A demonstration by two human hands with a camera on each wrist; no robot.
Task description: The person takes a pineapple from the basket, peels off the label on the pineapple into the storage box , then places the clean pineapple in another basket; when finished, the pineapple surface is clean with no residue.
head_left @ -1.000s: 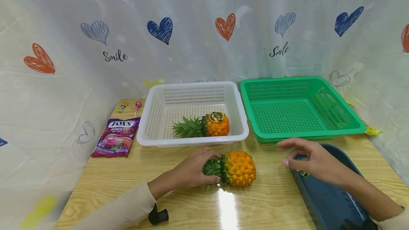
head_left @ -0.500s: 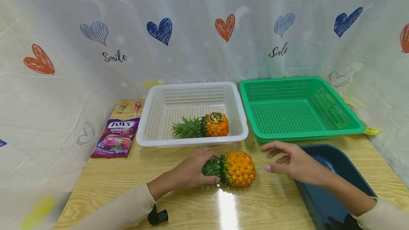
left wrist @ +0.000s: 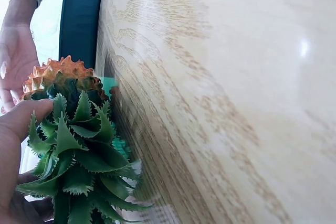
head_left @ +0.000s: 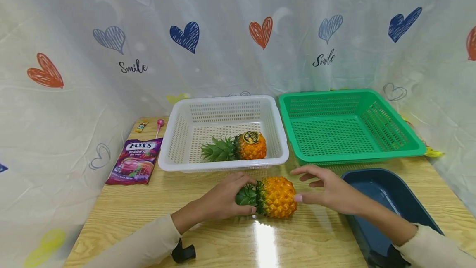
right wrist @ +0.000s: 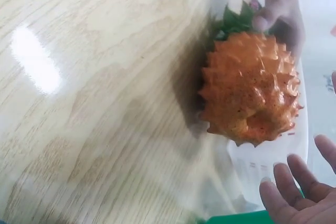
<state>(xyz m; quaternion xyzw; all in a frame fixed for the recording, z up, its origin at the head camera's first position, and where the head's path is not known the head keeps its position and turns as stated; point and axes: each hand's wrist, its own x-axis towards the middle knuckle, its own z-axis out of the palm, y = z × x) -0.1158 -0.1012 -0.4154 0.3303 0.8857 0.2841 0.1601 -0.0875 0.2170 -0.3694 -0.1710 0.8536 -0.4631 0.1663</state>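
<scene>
Orange pineapple: left hand pinches crown; right hand spread beside base, opposite that grip. Step, probably: two-handed grasp; next calls for right-finger closure.

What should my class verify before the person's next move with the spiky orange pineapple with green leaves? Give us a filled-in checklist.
1. Left hand gripping the pineapple by its leafy crown: ok.
2. Right hand gripping it: not ok; near it, holding nothing.
3. Green rectangular perforated plastic basket open side up: ok.
4. White rectangular perforated plastic basket unoccupied: not ok; another pineapple inside.
5. Dark-blue rectangular tray's full contents: cannot tell; right forearm hides part.
</scene>
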